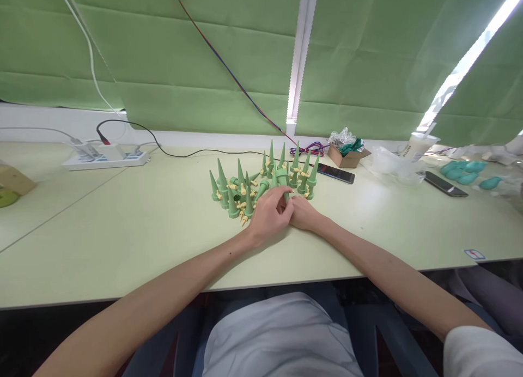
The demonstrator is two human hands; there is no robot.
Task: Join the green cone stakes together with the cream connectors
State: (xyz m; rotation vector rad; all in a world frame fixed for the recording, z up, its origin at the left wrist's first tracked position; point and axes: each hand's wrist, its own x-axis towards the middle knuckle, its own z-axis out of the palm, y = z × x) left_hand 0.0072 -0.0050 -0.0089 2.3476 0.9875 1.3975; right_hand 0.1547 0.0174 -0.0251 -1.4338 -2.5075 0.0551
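Note:
A green plastic watering spike stands out between my two hands, its wide collar uppermost. My left hand has thumb and fingers curled closed against it. Beside that, my right hand is closed around the lower end, most of its fingers hidden behind the left. More green spikes with yellow valves stand point up in a group to the left and another to the right. Some spikes lie on their sides between them, and loose yellow valves rest at the near edge of the left group.
Behind the right group lies a phone, near a small cardboard box with foil and green wrap. Farther right are a white cup, a second phone and teal pieces. A power strip sits at the left.

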